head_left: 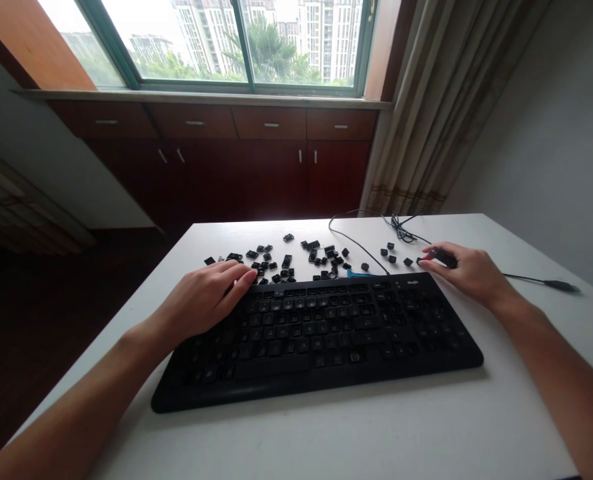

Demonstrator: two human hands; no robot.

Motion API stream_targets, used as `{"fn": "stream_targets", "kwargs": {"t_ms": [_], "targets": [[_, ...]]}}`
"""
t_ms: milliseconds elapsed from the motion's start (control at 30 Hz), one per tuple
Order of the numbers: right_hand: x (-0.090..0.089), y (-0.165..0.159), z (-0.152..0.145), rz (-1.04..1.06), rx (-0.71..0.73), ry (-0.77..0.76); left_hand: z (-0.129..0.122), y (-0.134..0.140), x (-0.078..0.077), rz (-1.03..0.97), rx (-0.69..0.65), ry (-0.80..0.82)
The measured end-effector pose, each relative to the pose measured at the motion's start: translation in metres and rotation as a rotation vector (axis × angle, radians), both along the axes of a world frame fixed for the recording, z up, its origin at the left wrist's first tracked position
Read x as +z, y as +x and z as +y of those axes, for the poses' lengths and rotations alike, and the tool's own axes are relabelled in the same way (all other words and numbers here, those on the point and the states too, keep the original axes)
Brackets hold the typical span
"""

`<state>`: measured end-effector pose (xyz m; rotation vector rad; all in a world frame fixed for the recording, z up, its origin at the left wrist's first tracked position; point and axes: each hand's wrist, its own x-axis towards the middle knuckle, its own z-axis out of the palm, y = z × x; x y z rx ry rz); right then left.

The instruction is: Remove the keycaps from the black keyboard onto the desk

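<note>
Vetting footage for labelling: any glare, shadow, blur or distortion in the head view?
Head view: the green-framed glass window washes partly to white; same view, the dark red wooden cabinets sink into shadow; here too, the black plastic keyboard is dim, many key legends too soft to read; head view again, the patterned beige fabric curtain at right leans outward, suggesting wide-angle distortion.

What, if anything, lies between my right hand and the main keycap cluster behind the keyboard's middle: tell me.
A thin black cable crosses the white desk between the right hand and that keycap cluster, reaching the keyboard. A few stray keycaps lie on the hand's side of it. All sit low, so likely easy to clear.
</note>
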<state>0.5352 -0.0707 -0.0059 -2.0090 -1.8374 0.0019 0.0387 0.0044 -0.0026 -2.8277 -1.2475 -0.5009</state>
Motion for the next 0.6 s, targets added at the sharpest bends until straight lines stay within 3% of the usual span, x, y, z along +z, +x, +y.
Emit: {"fn": "stream_targets", "kwargs": {"t_ms": [233,600], "targets": [[-0.004,-0.003,0.001,0.054,0.031,0.020,0.000,0.001,0.002,-0.021,-0.022,0.042],[-0.001,-0.029,-0.003,0.066,0.077,0.202,-0.004,0.005,0.005,-0.039,0.127,-0.128]]}}
